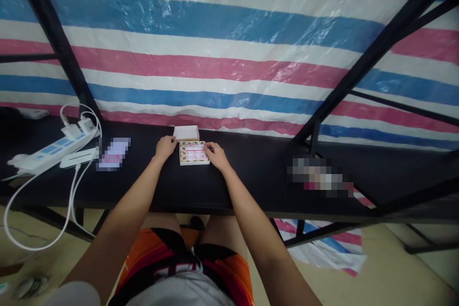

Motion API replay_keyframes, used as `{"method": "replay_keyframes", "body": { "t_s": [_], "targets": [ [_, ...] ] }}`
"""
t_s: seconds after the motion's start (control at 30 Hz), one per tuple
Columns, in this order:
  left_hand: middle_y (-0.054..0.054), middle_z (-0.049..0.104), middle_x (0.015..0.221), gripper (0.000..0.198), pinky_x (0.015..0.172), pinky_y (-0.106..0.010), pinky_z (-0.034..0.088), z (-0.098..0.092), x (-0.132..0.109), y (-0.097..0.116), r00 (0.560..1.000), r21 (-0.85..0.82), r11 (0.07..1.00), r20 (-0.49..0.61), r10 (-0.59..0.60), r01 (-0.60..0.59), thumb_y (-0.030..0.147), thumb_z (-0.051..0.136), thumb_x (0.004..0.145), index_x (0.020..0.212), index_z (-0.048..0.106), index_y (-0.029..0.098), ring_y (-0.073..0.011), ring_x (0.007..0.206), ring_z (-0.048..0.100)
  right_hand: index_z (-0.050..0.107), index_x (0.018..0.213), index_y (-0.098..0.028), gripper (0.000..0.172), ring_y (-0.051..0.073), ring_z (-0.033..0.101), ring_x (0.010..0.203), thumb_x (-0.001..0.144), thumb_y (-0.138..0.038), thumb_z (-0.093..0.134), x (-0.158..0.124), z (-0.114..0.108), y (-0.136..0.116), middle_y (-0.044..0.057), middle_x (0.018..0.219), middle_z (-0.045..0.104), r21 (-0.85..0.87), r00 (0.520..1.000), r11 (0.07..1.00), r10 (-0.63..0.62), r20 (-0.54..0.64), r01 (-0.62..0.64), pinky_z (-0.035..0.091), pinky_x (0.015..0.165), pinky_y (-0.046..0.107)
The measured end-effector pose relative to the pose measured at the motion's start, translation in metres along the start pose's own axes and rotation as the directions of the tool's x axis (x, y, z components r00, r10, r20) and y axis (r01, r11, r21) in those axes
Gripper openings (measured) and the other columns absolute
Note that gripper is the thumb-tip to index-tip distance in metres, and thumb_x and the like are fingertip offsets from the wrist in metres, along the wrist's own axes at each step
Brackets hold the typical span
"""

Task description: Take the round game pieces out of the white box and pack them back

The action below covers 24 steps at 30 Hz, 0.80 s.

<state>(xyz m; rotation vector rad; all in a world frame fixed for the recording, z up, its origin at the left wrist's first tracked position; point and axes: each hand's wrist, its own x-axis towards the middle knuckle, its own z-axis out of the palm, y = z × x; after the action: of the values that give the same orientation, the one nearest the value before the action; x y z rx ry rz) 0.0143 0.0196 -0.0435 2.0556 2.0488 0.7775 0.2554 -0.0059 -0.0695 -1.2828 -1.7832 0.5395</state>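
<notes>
A shallow open box [194, 163] sits on the black tabletop [258, 181], nearer the back edge than the front; its white lid [186, 133] lies behind it at that edge. The person's right hand [216, 155] touches the box's back right corner; the left hand [166, 148] is at the lid's front left corner. Whether either grips anything cannot be told.

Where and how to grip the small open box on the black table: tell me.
Probably best to grip the open box by its left and right walls, one hand from each side: it is shallow, lies flat, open side up with white-and-pink contents inside, and a white lid-like piece crowds its far edge. The right hand is at the box's right edge.
</notes>
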Motion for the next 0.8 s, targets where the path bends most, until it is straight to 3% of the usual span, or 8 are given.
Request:
{"method": "replay_keyframes", "body": {
  "t_s": [0.1,0.27,0.43,0.57,0.7,0.8],
  "targets": [
    [-0.012,0.069,0.107,0.032,0.086,-0.034,0.045,-0.001,0.001,-0.001,0.999,-0.07,0.998,-0.033,-0.01,0.008,0.032,0.048,0.086,0.107,0.07,0.019,-0.0267,0.099,0.062,0.064,0.096,-0.021,0.023,0.015,0.058,0.08,0.085,-0.036,0.05,0.0,-0.001,0.0,0.004,0.094,0.062,0.014,1.0,1.0,-0.008,-0.013,0.008,0.045,0.087,0.033],
    [-0.01,0.066,0.097,0.025,0.087,-0.031,0.047,-0.008,-0.001,0.007,0.982,-0.178,0.976,-0.16,0.099,-0.127,0.027,0.05,0.087,0.097,0.071,0.017,-0.0212,0.089,0.062,0.064,0.097,-0.02,0.025,0.017,0.059,0.088,0.086,-0.037,0.05,0.0,-0.005,-0.007,0.006,0.096,0.065,0.051,0.998,0.998,0.024,-0.064,-0.021,0.045,0.089,0.033],
    [-0.007,0.061,0.105,0.02,0.09,-0.028,0.047,-0.014,-0.013,0.028,0.905,-0.264,0.878,-0.265,0.332,-0.4,0.026,0.053,0.087,0.094,0.07,0.017,-0.0165,0.093,0.061,0.057,0.114,-0.02,0.038,0.02,0.061,0.093,0.086,-0.045,0.05,-0.001,-0.01,-0.013,0.007,0.101,0.067,0.158,0.974,0.98,0.148,-0.171,-0.122,0.044,0.089,0.034],
    [-0.006,0.059,0.112,0.021,0.095,-0.03,0.046,-0.011,-0.023,0.043,0.848,-0.258,0.809,-0.207,0.488,-0.528,0.024,0.051,0.089,0.094,0.07,0.018,-0.0159,0.101,0.06,0.052,0.12,-0.021,0.042,0.022,0.061,0.094,0.09,-0.048,0.04,-0.001,-0.014,-0.013,0.008,0.105,0.065,0.164,0.952,0.974,0.193,-0.239,-0.157,0.045,0.086,0.034],
    [-0.008,0.06,0.115,0.023,0.096,-0.032,0.046,-0.01,-0.027,0.048,0.829,-0.29,0.778,-0.248,0.501,-0.557,0.025,0.049,0.088,0.094,0.07,0.018,-0.017,0.104,0.06,0.059,0.106,-0.019,0.035,0.024,0.057,0.099,0.091,-0.042,0.037,0.0,-0.019,-0.01,0.012,0.106,0.062,0.031,0.928,0.996,0.09,-0.362,-0.084,0.042,0.091,0.036],
    [-0.008,0.066,0.106,0.023,0.094,-0.033,0.047,-0.015,-0.029,0.048,0.847,-0.339,0.779,-0.289,0.447,-0.527,0.03,0.052,0.086,0.088,0.071,0.017,-0.0187,0.098,0.062,0.062,0.102,-0.016,0.035,0.023,0.058,0.095,0.089,-0.042,0.043,0.001,-0.02,-0.005,0.013,0.103,0.063,0.028,0.917,0.999,0.049,-0.397,-0.042,0.043,0.09,0.036]
  ]
}}
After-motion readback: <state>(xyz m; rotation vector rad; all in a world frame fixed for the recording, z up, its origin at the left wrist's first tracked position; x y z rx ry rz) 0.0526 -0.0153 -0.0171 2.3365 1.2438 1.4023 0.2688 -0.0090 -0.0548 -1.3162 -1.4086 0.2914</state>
